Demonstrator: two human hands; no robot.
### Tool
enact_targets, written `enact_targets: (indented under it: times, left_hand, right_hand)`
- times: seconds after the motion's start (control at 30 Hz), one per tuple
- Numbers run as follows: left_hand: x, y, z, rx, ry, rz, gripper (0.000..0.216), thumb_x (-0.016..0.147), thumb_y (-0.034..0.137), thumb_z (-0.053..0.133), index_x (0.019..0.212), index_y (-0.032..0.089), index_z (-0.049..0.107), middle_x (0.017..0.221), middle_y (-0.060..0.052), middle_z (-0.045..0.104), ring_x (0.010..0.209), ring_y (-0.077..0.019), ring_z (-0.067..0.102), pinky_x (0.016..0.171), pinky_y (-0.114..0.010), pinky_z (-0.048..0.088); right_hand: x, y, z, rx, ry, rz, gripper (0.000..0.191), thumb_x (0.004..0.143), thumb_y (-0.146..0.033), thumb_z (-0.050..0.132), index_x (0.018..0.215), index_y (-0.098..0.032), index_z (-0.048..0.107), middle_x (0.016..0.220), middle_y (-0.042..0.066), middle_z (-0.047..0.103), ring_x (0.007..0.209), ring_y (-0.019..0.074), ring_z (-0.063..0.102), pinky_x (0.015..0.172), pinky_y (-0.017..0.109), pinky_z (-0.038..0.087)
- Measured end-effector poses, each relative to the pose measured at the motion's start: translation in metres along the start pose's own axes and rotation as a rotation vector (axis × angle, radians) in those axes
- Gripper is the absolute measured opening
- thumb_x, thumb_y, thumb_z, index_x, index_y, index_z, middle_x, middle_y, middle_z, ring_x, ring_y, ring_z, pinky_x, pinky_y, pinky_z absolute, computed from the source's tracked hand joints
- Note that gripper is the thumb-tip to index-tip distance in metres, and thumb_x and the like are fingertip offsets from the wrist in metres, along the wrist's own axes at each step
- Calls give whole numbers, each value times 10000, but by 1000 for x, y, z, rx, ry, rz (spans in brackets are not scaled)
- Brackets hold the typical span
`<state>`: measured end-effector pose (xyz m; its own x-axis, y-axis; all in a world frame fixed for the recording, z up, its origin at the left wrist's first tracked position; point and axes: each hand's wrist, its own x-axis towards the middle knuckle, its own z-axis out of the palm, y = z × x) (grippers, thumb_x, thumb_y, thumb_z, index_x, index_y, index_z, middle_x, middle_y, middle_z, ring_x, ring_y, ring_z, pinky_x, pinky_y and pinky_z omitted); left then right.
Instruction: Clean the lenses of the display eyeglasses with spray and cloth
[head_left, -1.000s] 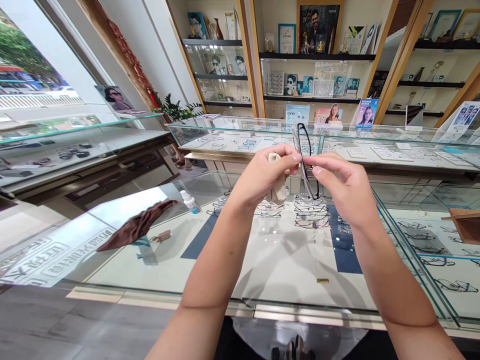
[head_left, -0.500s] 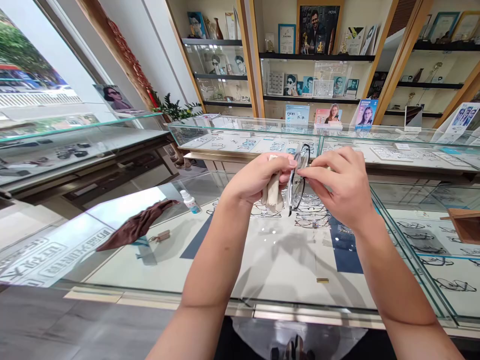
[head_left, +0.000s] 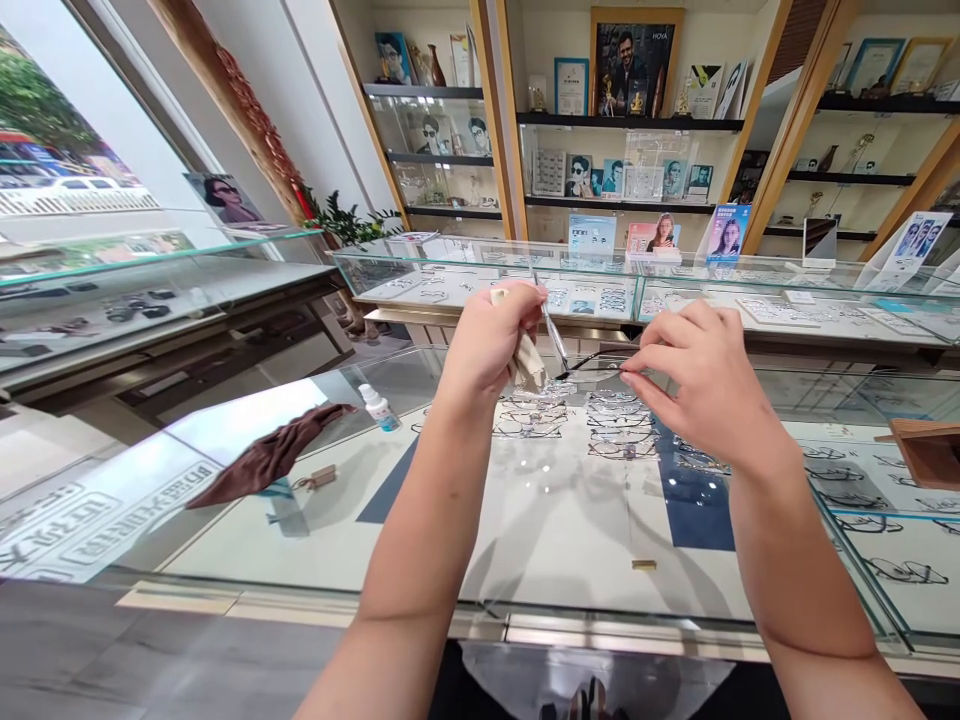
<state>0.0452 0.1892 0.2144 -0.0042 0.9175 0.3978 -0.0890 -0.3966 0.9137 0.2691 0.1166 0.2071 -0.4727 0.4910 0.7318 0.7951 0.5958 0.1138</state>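
Note:
A pair of eyeglasses (head_left: 555,343) is held up over the glass counter, seen nearly edge-on, with one dark temple stretching to the right. My left hand (head_left: 487,340) is closed on one side of the frame. Bunched in the same hand is a beige cloth (head_left: 528,366), its end hanging below the fingers. Thumb and fingers of my right hand (head_left: 694,380) pinch near the far end of the dark temple. Much of the frame is hidden behind my left fingers.
Rows of glasses (head_left: 622,448) lie inside the glass counter (head_left: 480,545). On its left are a brown cloth (head_left: 274,455), a white spray bottle (head_left: 379,408) and a small brown block (head_left: 319,478). A wooden tray (head_left: 922,455) stands right. More display cases and shelves are behind.
The eyeglasses have turned from upright, so a temple now points right. My hands have moved apart, the left going left and the right slightly right.

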Motion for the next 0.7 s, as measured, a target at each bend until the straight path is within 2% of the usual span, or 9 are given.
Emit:
enact_targets:
  times: [0.13,0.23,0.33,0.43,0.57,0.7]
  left_hand:
    - [0,-3,1,53,84,42,264,725,330,679,625,219,462,583,52,367,523,-85,353,493,-240,295]
    - [1,-3,3,86,58,46,249,770,365,682,659,218,516,579,43,415,538,-99,379,507,-248,311]
    - [1,-2,2,70,46,77,170,787,357,671,742,216,588,608,29,484,572,-113,417,527,-245,340]
    - [-2,-1,0,137,52,212,141,784,318,667,724,219,586,645,19,537,610,-121,444,563,-248,374]
    - [-13,1,6,318,-66,394,140,777,275,686,697,213,589,663,22,566,619,-118,456,583,-252,386]
    - [-24,-2,18,416,-280,453,99,840,220,657,755,203,610,710,18,613,631,-107,482,571,-238,367]
  right_hand:
    - [2,-3,5,69,-30,22,213,957,-206,625,801,-280,751,865,31,700,905,246,503,877,456,337]
    - [3,-2,9,162,-13,101,196,938,-229,639,783,-281,748,870,26,724,905,247,528,898,469,365]
    - [5,8,12,401,74,288,174,898,-300,703,730,-264,733,842,19,724,886,238,576,887,465,418]
    - [8,25,18,797,140,559,186,827,-401,780,729,-248,742,801,13,712,815,206,611,814,415,474]
    - [10,45,32,1196,159,799,210,715,-430,858,768,-249,766,862,8,761,816,166,653,806,359,501]
    - [12,48,40,1379,133,838,241,677,-442,885,766,-257,758,917,9,789,849,171,688,782,343,536]
